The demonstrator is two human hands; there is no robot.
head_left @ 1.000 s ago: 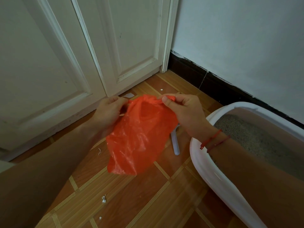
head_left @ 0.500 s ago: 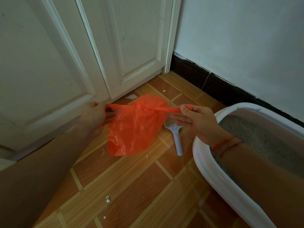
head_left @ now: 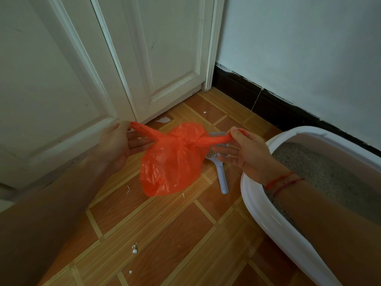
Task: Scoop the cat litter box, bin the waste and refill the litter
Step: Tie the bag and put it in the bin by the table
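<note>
Knot-tying before binning

White oval plastic litter box [head_left: 274, 221] is near right. Left hand [head_left: 117, 143] & right hand [head_left: 247, 149] each pinch a taut handle of thin orange plastic bag [head_left: 171, 162], held in air. Blue plastic scoop [head_left: 221, 178] lies behind. Next, prob.: 2nd knot, then bin.

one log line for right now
left hand: pinches one handle | right hand: pinches other handle | orange bag: knotted between them | scoop: on floor by litter box
</note>
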